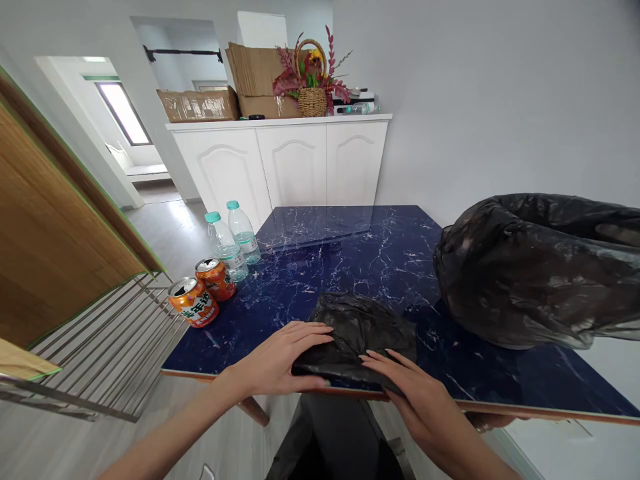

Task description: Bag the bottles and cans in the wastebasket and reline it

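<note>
A folded black plastic bag (357,333) lies flat and crumpled near the front edge of the blue table. My left hand (287,357) rests on the bag's left side, fingers stretched over it and thumb along its near edge. On the bag's right part lies my right hand (410,383), its fingers extended and slightly apart; its thumb is hidden. To the right, a large black bag (525,280) stands puffed up with its mouth spread open; what is inside cannot be made out.
Two orange drink cans (195,303) and two clear bottles (227,247) with teal caps stand along the left side of the dark blue marbled table (350,247). Behind it, a white cabinet (290,160) carries cardboard boxes (200,105) and a flower basket (313,101). A metal rack (115,347) stands at left.
</note>
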Motion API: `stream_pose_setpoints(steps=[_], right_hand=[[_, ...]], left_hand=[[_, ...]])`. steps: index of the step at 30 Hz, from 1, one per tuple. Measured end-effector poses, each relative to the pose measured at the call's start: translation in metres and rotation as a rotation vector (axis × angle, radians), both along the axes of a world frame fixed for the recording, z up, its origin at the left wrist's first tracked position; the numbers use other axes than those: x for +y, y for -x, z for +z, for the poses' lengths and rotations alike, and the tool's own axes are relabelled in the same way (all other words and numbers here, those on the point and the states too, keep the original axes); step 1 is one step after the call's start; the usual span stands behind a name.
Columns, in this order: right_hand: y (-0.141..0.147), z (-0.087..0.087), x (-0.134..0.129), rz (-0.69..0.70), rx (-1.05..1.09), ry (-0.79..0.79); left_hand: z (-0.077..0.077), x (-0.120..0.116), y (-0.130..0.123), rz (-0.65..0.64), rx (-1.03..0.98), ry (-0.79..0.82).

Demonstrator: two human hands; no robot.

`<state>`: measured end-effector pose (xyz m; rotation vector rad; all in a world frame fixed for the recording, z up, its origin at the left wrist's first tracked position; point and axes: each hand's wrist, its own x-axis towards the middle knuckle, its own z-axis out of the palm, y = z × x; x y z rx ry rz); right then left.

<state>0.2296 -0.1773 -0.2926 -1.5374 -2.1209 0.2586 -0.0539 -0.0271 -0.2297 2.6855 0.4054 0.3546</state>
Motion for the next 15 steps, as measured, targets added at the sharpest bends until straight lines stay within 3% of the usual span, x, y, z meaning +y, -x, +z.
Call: stream_pose_setpoints(steps=[4, 6, 8, 11, 13, 15], right_hand=[[-0.012, 0.026, 0.008, -0.273, 0.225, 0.132], [-0.011, 0.034, 0.012, -0.414, 0.262, 0.028], [-0.005, 0.037, 0.017, -0.502, 0.217, -0.207], [0.010, 0.037, 0.025, -0.380, 0.094, -0.483], [0.016, 0.035, 0.032, -0.244, 0.020, -0.490], [0.017, 0.029, 0.042, -0.195, -0.048, -0.429]], left_hand=[[0.009, 0.012, -0.016, 0.141, -0.044, 0.094], [0.012, 0.017, -0.027, 0.298, -0.023, 0.157], [0.011, 0.021, -0.038, 0.429, -0.009, 0.180], [0.005, 0.026, -0.051, 0.540, -0.032, 0.167], [0.000, 0.028, -0.056, 0.567, -0.049, 0.154], [-0.002, 0.030, -0.060, 0.566, -0.104, 0.017]])
